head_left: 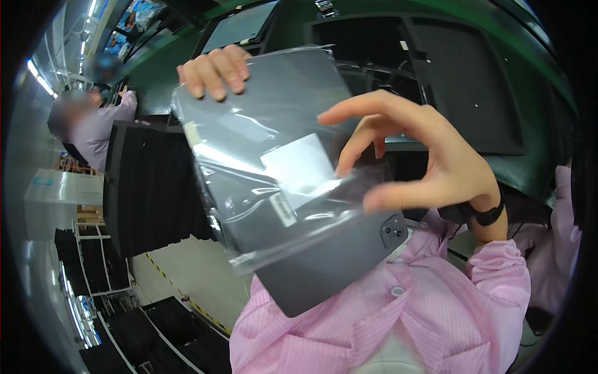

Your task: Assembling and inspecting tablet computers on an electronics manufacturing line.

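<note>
Head camera: a grey tablet point(330, 268) is held mid-scene before the pink jacket point(386, 305), mostly inside a clear plastic sleeve point(243, 174) — the sleeving looks partway, since the near end with its camera bump point(393, 230) lies bare. The left hand point(215, 71) has its grip clenched on the far left end, fingers curled over. The right hand point(445, 162) arches above the right side, grip spread, grasping nothing — fingertip contact is unclear.

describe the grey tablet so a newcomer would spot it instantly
Find the pink jacket at the bottom. Above it, the left hand holds the grey tablet, mostly covered by a clear bag. A camera cluster in the corner of its bare end sets it apart from its neighbours.
</note>
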Tool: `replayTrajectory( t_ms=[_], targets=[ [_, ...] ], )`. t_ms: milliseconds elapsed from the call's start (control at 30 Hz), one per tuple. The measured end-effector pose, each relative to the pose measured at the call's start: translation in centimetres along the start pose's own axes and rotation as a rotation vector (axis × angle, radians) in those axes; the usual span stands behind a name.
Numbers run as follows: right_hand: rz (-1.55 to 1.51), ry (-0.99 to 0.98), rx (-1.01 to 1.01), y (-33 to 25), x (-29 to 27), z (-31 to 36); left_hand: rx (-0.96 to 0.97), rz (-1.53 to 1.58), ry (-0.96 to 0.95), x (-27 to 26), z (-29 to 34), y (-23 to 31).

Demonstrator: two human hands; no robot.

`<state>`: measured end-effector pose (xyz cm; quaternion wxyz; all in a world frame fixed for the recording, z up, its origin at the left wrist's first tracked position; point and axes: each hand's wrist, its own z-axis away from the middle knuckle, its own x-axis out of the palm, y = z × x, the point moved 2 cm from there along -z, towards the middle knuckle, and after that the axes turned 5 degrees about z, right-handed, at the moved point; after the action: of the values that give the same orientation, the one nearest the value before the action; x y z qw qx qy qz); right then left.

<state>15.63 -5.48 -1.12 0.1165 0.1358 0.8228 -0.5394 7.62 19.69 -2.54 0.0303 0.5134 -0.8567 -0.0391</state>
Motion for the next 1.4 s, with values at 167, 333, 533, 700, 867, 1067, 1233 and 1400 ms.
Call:
replayTrajectory(
  t_ms=[167,333,533,700,867,1067,1233,1400],
  targets=[
    [-0.02,-0.123,0.085,-1.8,2.0,-1.3,-0.161,-0.066,-0.13,0.7,-0.6,0.0],
    [0.216,-0.08,-0.223,-4.6,3.3,-1.5,-0.162,-0.076,0.19,2.6,-1.0,-0.8],
    [0.148,0.143,-0.088,-3.4,2.8,-3.0,-0.101,-0.044,0.014,1.2,-1.2,0.7],
    [-0.092,0.26,0.227,-2.4,-1.7,-5.0,0.234,0.022,-0.295,-1.9,-2.4,-0.4],
    [-0.09,0.222,0.119,-0.3,-1.7,-6.8,0.285,0.08,-0.293,-2.5,-2.1,-0.3],
    [-0.065,0.203,0.221,-0.3,-1.4,-7.7,0.28,0.046,-0.213,-2.2,-0.8,0.5],
    [-0.099,0.222,0.196,2.1,-2.1,-8.0,0.25,0.065,-0.201,-3.9,-0.1,-0.3],
    [-0.109,0.287,0.236,2.2,-2.7,-7.7,0.272,0.103,-0.26,-5.0,-0.6,-1.5]
  ],
)
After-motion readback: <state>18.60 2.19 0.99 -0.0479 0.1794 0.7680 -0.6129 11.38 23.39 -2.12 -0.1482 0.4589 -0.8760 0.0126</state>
